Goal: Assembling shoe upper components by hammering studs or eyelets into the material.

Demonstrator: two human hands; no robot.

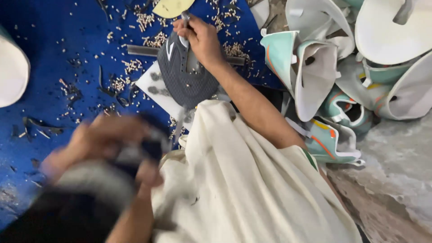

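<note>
Blue sheeting point(45, 67) strewn with small pale pellets point(130, 66) fills the left of the frame; a heap of mint and white shoe uppers point(324, 76) fills the upper right. At top centre the right hand point(200, 38) is closed on a thin metal tool point(186, 22), resting on a grey shoe upper point(182, 74) whose long axis runs down the frame toward the cream cloth point(243, 180). The left hand point(105, 139), lower left, is blurred, curled around something dark; its grip cannot be told. The right is nearer.
</note>
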